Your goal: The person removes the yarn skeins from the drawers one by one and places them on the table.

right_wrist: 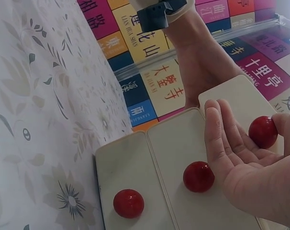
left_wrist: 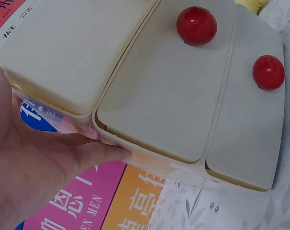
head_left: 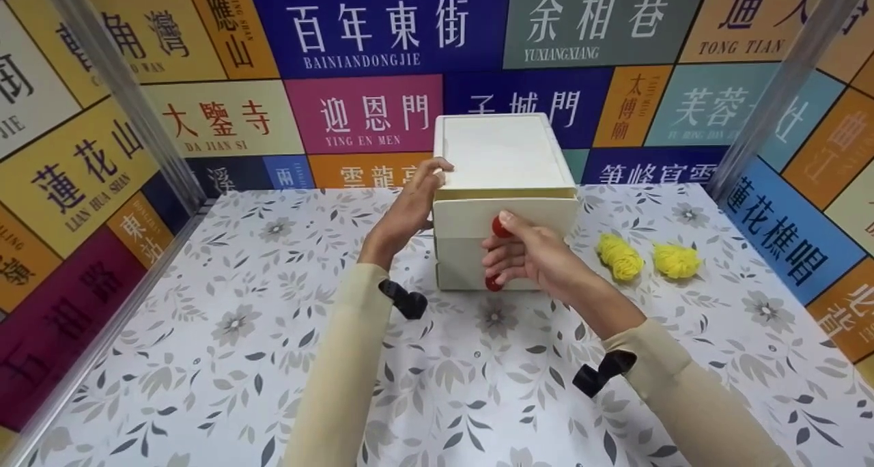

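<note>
Floral cloth (head_left: 205, 358) spread beneath your hands, and between them stood the cabinet (head_left: 502, 149). Your left hand (head_left: 413, 204) gripped its upper side edge; your right hand (head_left: 539, 252) pinched the red knob (head_left: 502, 227) of the slightly protruding top drawer (head_left: 457, 214). Handling it well probably called for a firm left brace and straight, level force. Boxy and cream-white, the cabinet had smooth fronts (left_wrist: 169, 86) and glossy lower knobs (right_wrist: 199, 177).
</note>
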Demonstrator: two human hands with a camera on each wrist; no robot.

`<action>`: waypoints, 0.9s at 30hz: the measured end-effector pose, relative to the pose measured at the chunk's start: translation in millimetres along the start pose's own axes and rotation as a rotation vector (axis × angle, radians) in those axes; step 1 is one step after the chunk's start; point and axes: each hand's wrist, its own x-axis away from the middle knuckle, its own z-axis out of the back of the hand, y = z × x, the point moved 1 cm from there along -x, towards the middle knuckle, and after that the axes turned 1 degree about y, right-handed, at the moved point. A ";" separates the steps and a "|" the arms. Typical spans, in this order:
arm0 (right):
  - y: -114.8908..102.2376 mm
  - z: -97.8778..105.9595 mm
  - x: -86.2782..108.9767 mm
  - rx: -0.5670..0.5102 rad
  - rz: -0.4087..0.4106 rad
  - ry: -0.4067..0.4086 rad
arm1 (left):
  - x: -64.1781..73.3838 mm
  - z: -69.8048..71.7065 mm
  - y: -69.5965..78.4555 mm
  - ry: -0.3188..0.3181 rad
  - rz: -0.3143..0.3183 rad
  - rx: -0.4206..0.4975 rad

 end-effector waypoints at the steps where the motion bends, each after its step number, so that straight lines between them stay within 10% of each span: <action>1: -0.2 0.0 -0.7 0.001 0.000 0.001 | 0.1 0.3 0.0 0.001 0.000 -0.001; 27: -3.5 2.2 -13.1 0.021 0.003 0.071 | -1.0 -0.4 1.1 -0.002 0.024 0.039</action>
